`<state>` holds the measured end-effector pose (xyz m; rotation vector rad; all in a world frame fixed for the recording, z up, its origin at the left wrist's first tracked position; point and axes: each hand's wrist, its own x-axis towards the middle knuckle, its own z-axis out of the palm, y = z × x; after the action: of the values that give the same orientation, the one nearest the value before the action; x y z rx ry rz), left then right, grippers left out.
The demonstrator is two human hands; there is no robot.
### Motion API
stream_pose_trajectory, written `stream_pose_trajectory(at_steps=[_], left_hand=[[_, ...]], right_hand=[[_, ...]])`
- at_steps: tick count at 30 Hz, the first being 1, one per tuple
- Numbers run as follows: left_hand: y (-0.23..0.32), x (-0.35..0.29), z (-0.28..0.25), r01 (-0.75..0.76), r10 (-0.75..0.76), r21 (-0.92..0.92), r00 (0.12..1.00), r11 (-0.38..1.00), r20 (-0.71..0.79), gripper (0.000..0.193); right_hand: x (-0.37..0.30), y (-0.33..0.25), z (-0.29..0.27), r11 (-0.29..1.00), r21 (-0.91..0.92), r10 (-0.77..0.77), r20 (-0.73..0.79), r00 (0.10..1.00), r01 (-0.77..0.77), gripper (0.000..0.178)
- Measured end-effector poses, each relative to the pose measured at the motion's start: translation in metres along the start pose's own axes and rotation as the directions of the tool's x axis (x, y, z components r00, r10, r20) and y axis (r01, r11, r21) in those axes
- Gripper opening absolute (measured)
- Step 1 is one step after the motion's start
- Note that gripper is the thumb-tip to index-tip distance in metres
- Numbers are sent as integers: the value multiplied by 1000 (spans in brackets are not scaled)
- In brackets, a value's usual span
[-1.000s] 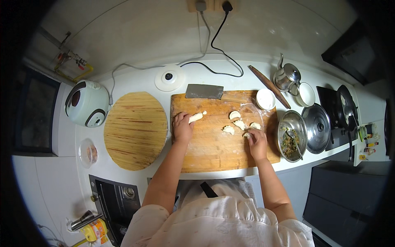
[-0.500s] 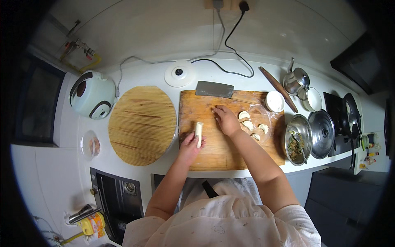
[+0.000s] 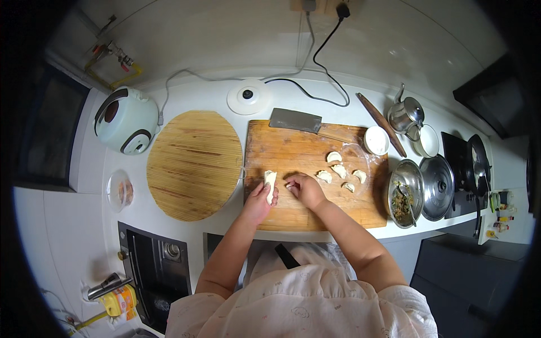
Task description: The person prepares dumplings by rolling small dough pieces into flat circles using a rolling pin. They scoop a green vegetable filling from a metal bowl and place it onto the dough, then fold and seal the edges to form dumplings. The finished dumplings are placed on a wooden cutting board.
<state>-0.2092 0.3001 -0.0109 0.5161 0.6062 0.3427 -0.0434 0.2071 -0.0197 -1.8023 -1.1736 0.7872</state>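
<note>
My left hand [image 3: 258,203] is closed around a pale roll of dough [image 3: 270,183], held upright over the left part of the wooden cutting board [image 3: 304,217]. Just to its right, apart from the roll, is my right hand [image 3: 307,191]. Its fingers are curled together, and a small pale bit shows at the fingertips, too small to name. Several crescent-shaped pieces of pale dough [image 3: 338,170] lie right of that hand on the board. A cleaver [image 3: 296,120] rests along the board's far edge.
A round bamboo mat [image 3: 194,163] lies to the left, near a pale green appliance [image 3: 127,121]. At the right stand a white bowl [image 3: 376,140], a steel bowl of filling with a spoon [image 3: 404,194], a lid [image 3: 437,188] and a kettle [image 3: 406,114]. A wooden rolling pin [image 3: 381,124] lies behind.
My right hand has come nearer and closer to the left hand, its fingers now curled. A dough piece that its forearm covered before now shows. The left hand still holds the roll.
</note>
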Motion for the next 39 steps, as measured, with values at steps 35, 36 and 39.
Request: stream_pose_trajectory(at_steps=[35, 36, 39], left_hand=[[-100, 15, 6, 180, -197, -212, 979, 961, -62, 25], [-103, 16, 14, 163, -178, -240, 983, 957, -43, 24], [-99, -8, 81, 82, -94, -251, 995, 965, -38, 21]], right_hand=[[-118, -59, -52, 856, -367, -340, 131, 931, 364, 48], [-121, -60, -61, 856, -360, -349, 128, 928, 371, 49], [-127, -55, -79, 868, -328, -369, 74, 926, 372, 53]])
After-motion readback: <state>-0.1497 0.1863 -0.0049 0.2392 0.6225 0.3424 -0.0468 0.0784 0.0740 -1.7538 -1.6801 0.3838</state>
